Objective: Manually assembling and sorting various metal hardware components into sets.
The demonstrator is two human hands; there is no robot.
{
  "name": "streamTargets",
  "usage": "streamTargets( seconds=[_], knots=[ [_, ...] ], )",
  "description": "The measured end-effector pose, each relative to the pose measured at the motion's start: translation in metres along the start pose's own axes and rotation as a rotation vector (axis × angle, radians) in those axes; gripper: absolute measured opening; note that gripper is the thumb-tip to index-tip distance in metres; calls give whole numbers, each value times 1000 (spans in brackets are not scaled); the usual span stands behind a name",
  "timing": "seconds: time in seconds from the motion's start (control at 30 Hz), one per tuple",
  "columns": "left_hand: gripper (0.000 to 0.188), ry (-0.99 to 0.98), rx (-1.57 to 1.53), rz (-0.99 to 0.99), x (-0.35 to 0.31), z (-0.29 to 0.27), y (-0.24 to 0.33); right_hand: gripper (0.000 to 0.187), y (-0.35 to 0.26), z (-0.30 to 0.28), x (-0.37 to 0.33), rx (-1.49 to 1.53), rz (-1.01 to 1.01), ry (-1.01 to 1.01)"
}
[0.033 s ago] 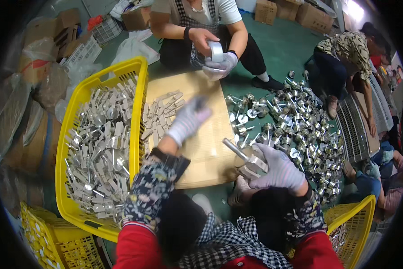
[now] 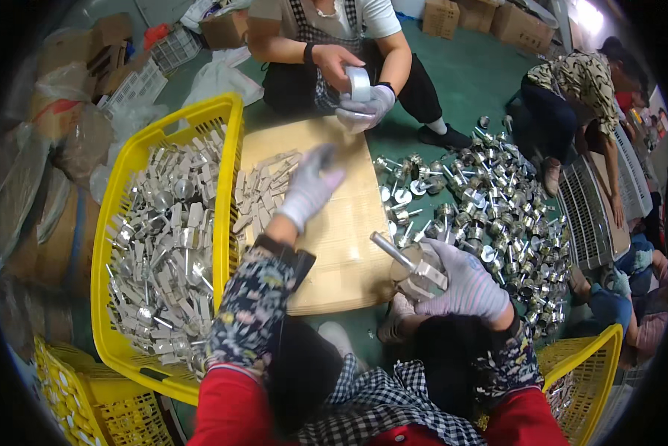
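Note:
My right hand (image 2: 468, 284), in a pale striped glove, grips a metal fitting (image 2: 428, 276) with a round body, a rod slanting up to the left and light grey flat pieces on it. Over the tan board (image 2: 341, 245) hovers my left hand (image 2: 310, 192), gloved too; its thumb stands apart from the fingers, whose tips are smeared by motion, and nothing shows in it. Several light grey strips (image 2: 263, 195) lie on the board's left part, close to that hand. Many loose metal fittings (image 2: 490, 201) with rods cover the floor to the right.
A yellow basket (image 2: 228, 193) full of grey and metal parts stands left of the board. Across it a person's gloved hand (image 2: 371, 111) and bare hand hold a roll of tape (image 2: 359, 83). More yellow baskets (image 2: 594, 357) stand near right and near left. Another person bends at far right.
My left hand has shifted slightly up over the board. My right hand and its metal fitting have barely moved.

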State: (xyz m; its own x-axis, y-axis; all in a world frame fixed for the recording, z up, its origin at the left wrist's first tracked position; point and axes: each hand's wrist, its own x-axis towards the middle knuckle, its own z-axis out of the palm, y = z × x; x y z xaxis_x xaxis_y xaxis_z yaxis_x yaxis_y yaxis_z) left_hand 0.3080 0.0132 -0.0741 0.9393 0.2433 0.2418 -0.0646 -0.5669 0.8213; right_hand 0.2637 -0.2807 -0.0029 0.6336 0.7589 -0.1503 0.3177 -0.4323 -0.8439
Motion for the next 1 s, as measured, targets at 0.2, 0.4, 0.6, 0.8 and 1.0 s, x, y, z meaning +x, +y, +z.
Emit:
streamTargets(
  seconds=[0.2, 0.4, 0.6, 0.8, 1.0],
  knots=[
    [55, 254, 73, 74, 61, 64, -24, 97, 18, 3, 15, 53, -7, -18],
    [43, 210, -26, -51, 66, 70, -18, 78, 6, -24, 21, 768, 195, 10],
    [31, -61, -554, -234, 63, 57, -12, 82, 12, -30, 16, 954, 121, 160],
    [37, -310, -947, -267, 48, 40, -12, 83, 26, -30, 11, 1233, 105, 255],
    [34, -408, -1170, -405, 40, 27, -5, 76, 33, -34, 7, 1309, 83, 273]
  ],
)
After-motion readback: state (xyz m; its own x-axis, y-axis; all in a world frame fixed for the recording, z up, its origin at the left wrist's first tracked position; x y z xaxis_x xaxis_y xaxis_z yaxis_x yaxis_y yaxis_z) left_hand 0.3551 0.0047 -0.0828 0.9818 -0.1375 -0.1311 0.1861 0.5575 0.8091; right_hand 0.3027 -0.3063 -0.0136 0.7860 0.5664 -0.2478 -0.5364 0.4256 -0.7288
